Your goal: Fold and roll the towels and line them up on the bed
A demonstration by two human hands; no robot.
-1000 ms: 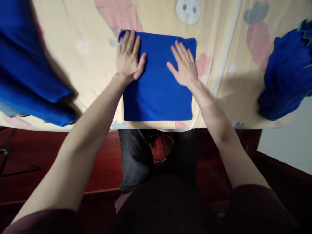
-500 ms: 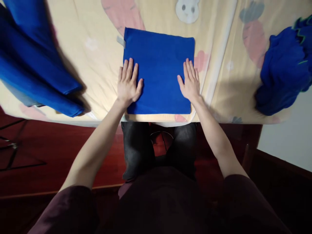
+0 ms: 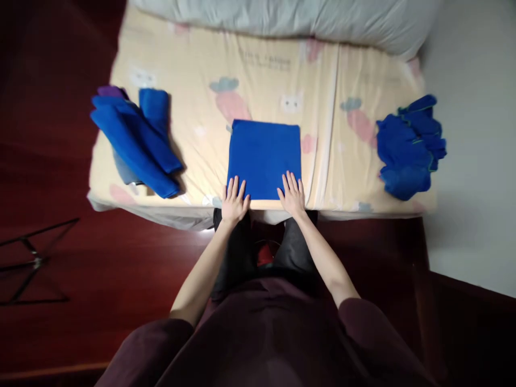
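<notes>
A blue cloth (image 3: 264, 150), square and flat, lies near the front edge of the bed before me. My left hand (image 3: 234, 201) rests at its lower left corner, fingers stretched out and spread, fingertips on the cloth. On the lower right corner lies my right hand (image 3: 292, 196), also flat with fingers apart. Neither hand grips anything. A small tag, hard to make out, sticks out at the cloth's upper left edge.
Folded blue cloths (image 3: 137, 142) lie in a pile at the left, with purple and grey pieces beneath. At the right is a crumpled blue cloth heap (image 3: 411, 148). A grey pillow or quilt (image 3: 282, 16) spans the back of the patterned bedsheet (image 3: 193, 64). A black metal stand (image 3: 37, 262) is on the floor.
Both hands have slid down the cloth toward me, to its near corners. The view has pulled back and up, showing more of the bed. The cloth stays flat.
</notes>
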